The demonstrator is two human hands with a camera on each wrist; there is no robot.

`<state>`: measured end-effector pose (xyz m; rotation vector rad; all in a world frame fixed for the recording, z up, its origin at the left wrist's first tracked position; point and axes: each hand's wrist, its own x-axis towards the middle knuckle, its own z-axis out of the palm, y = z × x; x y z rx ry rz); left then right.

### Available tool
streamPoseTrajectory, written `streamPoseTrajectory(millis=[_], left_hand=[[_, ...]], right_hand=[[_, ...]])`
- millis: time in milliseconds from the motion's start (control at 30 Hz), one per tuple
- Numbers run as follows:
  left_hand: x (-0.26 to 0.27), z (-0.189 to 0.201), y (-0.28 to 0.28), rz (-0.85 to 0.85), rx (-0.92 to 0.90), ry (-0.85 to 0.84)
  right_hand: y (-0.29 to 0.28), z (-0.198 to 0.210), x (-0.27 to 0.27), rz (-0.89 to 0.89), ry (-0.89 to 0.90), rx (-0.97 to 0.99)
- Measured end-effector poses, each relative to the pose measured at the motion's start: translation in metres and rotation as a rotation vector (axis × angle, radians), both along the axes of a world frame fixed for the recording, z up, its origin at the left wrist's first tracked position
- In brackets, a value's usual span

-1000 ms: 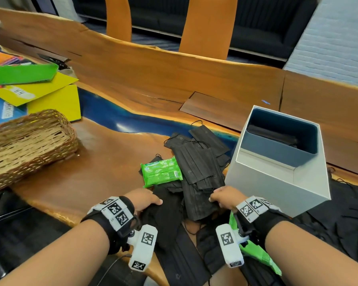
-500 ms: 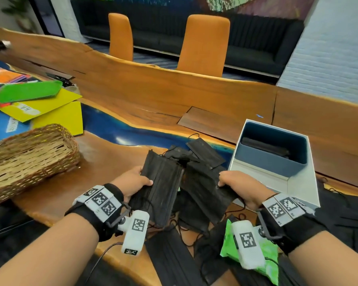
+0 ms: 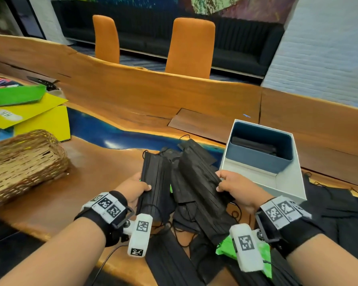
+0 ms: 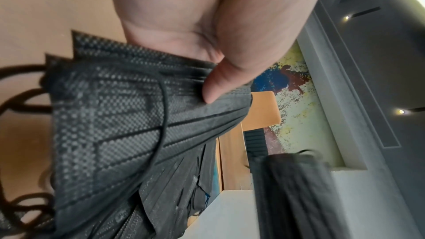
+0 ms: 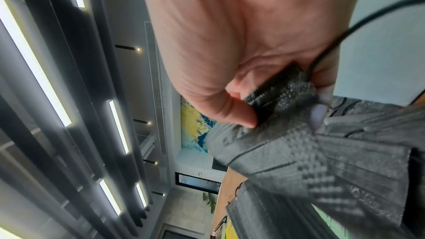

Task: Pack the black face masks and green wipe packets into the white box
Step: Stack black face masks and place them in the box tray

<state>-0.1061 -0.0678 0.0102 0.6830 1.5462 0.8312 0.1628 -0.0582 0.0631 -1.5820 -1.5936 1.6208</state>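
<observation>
My left hand (image 3: 137, 187) grips a stack of black face masks (image 3: 156, 182) lifted off the table; the left wrist view shows the thumb (image 4: 220, 83) pressing on that stack (image 4: 128, 134). My right hand (image 3: 227, 183) pinches a second bunch of black masks (image 3: 203, 182), seen close in the right wrist view (image 5: 287, 97). More masks (image 3: 174, 265) lie loose on the table below. The white box (image 3: 287, 182) with a blue inner tray stands to the right and has dark masks (image 3: 254, 144) inside. A green wipe packet (image 3: 225, 247) lies under my right wrist.
A wicker basket (image 3: 23, 162) sits on the wooden table (image 3: 132, 93) at the left, with yellow and green folders (image 3: 29, 112) behind it. Two orange chairs (image 3: 189, 46) stand beyond the far edge. Dark cloth (image 3: 339, 213) lies at the right of the box.
Both hands have lifted a bunch of masks each off the pile and raised them higher. The green packet seen in the middle of the pile is now hidden behind the masks.
</observation>
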Motion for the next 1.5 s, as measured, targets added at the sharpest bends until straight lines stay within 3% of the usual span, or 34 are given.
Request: streamPoseTrajectory(millis=[333, 500, 733, 867, 1067, 1367, 1500], left_hand=[[0.024, 0.010, 0.004, -0.026, 0.020, -0.181], [0.032, 0.020, 0.001, -0.029, 0.071, -0.355], [0.044, 0.019, -0.006, -0.034, 0.053, -0.390], [0.045, 0.015, -0.006, -0.092, 0.088, -0.250], [0.035, 0.010, 0.002, -0.205, 0.132, 0.024], [0.031, -0.007, -0.001, -0.397, 0.096, 0.202], [0.032, -0.018, -0.006, -0.435, 0.095, 0.202]], right_hand=[[0.001, -0.006, -0.023, -0.109, 0.475, -0.187], [0.003, -0.036, -0.035, -0.250, 0.414, -0.310], [0.008, -0.058, -0.048, -0.278, 0.411, -0.328], [0.009, -0.067, -0.049, -0.236, 0.239, -0.147], [0.010, -0.063, -0.049, -0.099, 0.240, 0.063], [0.016, -0.072, -0.060, -0.050, 0.187, 0.087], [0.012, -0.081, -0.061, -0.041, 0.222, 0.084]])
